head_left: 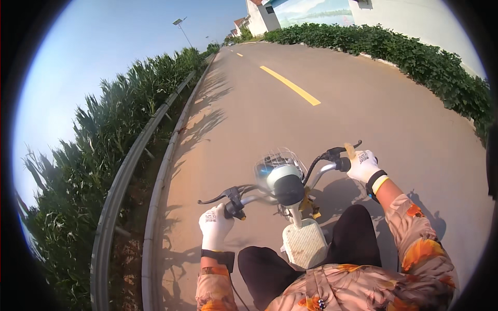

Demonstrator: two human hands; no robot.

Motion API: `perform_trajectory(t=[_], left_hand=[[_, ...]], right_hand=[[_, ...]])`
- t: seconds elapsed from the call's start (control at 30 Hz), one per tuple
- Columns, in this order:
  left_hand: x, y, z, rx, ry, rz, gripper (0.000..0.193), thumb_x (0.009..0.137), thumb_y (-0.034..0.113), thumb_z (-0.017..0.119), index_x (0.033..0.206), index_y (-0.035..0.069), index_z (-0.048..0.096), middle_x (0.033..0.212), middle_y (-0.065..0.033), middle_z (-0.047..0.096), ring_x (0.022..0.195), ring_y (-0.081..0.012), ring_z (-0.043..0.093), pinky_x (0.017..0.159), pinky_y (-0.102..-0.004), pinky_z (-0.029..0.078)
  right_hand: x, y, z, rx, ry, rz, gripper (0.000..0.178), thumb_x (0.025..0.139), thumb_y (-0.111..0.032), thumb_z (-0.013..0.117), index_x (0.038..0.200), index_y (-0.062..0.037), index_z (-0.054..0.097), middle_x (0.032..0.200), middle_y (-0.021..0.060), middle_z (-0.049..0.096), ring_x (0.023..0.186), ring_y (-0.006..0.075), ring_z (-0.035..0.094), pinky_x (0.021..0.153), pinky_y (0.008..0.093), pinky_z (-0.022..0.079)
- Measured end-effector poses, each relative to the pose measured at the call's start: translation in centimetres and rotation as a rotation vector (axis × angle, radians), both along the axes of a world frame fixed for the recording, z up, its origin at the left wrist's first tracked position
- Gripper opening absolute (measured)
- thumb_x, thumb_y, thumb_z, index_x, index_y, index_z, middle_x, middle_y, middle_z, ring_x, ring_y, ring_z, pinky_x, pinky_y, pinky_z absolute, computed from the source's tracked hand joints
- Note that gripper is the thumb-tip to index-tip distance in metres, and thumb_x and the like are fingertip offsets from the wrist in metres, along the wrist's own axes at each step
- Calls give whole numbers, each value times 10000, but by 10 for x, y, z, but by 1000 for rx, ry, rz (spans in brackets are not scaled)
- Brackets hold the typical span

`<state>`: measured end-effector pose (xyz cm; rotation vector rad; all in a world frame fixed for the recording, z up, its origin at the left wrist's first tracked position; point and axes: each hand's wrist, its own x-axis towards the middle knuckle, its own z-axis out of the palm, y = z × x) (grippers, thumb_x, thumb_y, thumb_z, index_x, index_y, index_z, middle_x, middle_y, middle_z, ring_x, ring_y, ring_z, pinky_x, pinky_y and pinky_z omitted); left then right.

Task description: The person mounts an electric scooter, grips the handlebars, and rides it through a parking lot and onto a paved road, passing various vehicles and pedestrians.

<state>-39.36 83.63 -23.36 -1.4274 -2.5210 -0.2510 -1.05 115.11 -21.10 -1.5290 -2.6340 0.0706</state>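
Note:
I sit astride a small two-wheeler whose silver handlebar (323, 171) spans in front of me. In a white glove, my left hand (215, 224) is wrapped round the black left grip (235, 209), behind a black brake lever (215, 197). My right hand (363, 167), gloved alike, closes on the right grip, most of which it hides; a brake lever (346, 149) stands out ahead of it. Between the hands are a rounded headset with a dark display (288, 189) and a wire basket (282, 155) beyond it. A cream panel (304, 243) lies between my knees.
A paved road (249, 109) with a dashed yellow line (290, 85) runs ahead. Along the left are a kerb (162, 181), a metal guardrail (127, 171) and tall corn plants (114, 114). Green bushes (373, 46) and a white wall (425, 23) border the right side.

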Motion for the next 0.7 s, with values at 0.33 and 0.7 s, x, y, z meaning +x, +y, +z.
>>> perform_trajectory(t=[0.33, 0.7], left_hand=[[19, -7, 13, -5, -13, 25, 205, 793, 244, 727, 950, 113, 714, 935, -116, 767, 911, -339, 752, 795, -474, 579], [15, 23, 7, -43, 26, 26, 281, 790, 269, 746, 1021, 111, 723, 973, -118, 772, 922, -333, 755, 820, -463, 586]], right_hand=[[17, -8, 17, 13, -16, 60, 731, 902, -210, 557, 1585, 2, 409, 1036, 203, 770, 963, 401, 757, 862, 490, 585], [21, 21, 19, -41, -23, 39, 804, 860, -177, 592, 1615, -4, 375, 1026, 186, 773, 959, 381, 763, 836, 471, 596]])
